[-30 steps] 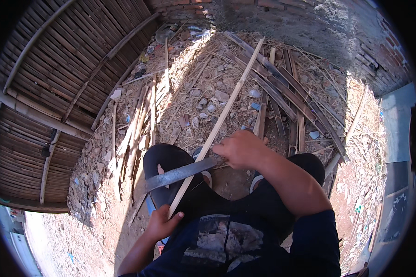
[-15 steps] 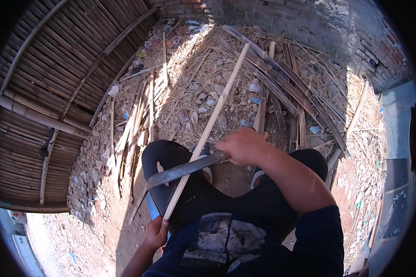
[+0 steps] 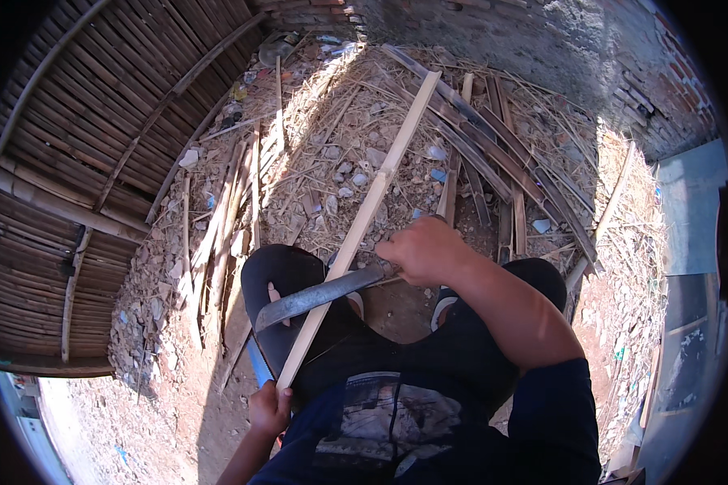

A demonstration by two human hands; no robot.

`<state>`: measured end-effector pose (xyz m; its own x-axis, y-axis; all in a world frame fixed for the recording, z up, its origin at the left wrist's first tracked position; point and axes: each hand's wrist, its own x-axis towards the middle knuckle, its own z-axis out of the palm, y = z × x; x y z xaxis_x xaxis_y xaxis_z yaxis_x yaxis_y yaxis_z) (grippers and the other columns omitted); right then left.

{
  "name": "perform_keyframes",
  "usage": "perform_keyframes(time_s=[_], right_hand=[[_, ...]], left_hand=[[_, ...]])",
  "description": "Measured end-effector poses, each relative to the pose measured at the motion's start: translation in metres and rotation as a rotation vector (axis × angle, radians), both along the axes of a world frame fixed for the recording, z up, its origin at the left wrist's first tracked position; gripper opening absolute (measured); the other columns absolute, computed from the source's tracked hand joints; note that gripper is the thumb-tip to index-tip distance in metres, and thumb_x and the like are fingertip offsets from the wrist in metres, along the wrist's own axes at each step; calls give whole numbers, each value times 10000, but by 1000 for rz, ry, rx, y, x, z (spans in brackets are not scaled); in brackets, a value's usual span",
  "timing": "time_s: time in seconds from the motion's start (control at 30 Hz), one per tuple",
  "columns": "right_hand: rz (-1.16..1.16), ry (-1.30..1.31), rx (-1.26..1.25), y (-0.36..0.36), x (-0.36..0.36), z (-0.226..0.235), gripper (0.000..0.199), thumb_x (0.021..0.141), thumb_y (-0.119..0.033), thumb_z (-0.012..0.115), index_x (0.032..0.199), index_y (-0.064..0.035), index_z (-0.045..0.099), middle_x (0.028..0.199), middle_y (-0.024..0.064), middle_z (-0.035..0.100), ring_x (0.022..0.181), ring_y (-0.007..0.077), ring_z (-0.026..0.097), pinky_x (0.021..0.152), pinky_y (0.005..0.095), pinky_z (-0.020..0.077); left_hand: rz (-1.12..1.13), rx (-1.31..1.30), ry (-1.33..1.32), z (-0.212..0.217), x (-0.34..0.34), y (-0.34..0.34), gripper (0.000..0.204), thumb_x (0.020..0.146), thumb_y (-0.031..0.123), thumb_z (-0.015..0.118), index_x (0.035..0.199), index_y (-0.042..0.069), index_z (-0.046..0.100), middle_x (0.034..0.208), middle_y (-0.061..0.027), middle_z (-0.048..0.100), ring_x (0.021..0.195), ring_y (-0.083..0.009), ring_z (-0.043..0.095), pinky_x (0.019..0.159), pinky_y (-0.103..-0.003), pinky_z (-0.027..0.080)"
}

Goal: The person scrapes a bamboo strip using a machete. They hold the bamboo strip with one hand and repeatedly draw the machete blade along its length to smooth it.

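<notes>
A long pale bamboo strip (image 3: pixel 374 191) runs from my lap out over the littered ground. My left hand (image 3: pixel 268 409) grips its near end, low beside my left thigh. My right hand (image 3: pixel 423 250) is closed on the handle of a curved grey blade (image 3: pixel 315 296). The blade lies across the strip just above my left knee, its tip pointing left. I sit with dark-trousered knees apart and sandalled feet on the dirt.
Split bamboo slats (image 3: pixel 493 153) and dry scraps cover the ground ahead. A woven bamboo fence panel (image 3: pixel 65 162) stands at the left. A brick wall (image 3: pixel 558 40) closes the back right. Loose sticks (image 3: pixel 218 234) lie by my left knee.
My left hand has drawn the strip's near end back and down toward my hip. The strip has slid toward me under the blade. My right hand has stayed over my knees.
</notes>
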<state>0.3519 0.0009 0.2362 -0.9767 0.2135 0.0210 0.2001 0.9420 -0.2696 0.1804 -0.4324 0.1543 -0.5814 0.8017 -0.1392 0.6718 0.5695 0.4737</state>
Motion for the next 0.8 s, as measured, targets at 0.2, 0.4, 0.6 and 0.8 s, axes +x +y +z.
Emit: perform_keyframes(time_s=[0.2, 0.4, 0.6, 0.8], right_hand=[[-340, 131, -53, 72, 26, -2, 336, 687, -166, 739, 997, -86, 638, 781, 148, 656, 803, 377, 657, 705, 491, 518], [-127, 142, -96, 13, 4, -8, 269, 703, -167, 719, 942, -89, 623, 760, 133, 638, 791, 372, 657, 702, 489, 515], [-318, 195, -101, 47, 12, -18, 248, 696, -162, 706, 895, -81, 584, 731, 138, 627, 751, 382, 655, 691, 501, 514], [-402, 281, -132, 46, 18, -4, 321, 729, -195, 726, 1001, -73, 609, 781, 157, 646, 760, 385, 653, 694, 503, 515]], left_hand=[[49, 54, 144, -9, 6, -5, 472, 938, 460, 565, 802, 11, 514, 617, -236, 562, 593, -471, 601, 529, -520, 467], [41, 31, 134, -10, 4, -6, 442, 931, 441, 577, 842, 12, 518, 630, -245, 567, 597, -467, 607, 533, -529, 473], [26, 35, 214, -13, -2, -16, 404, 913, 406, 610, 880, 11, 527, 648, -243, 577, 595, -467, 604, 519, -531, 467], [34, 47, 195, -9, -6, -8, 367, 902, 355, 624, 941, 0, 541, 667, -244, 584, 611, -474, 601, 525, -539, 458]])
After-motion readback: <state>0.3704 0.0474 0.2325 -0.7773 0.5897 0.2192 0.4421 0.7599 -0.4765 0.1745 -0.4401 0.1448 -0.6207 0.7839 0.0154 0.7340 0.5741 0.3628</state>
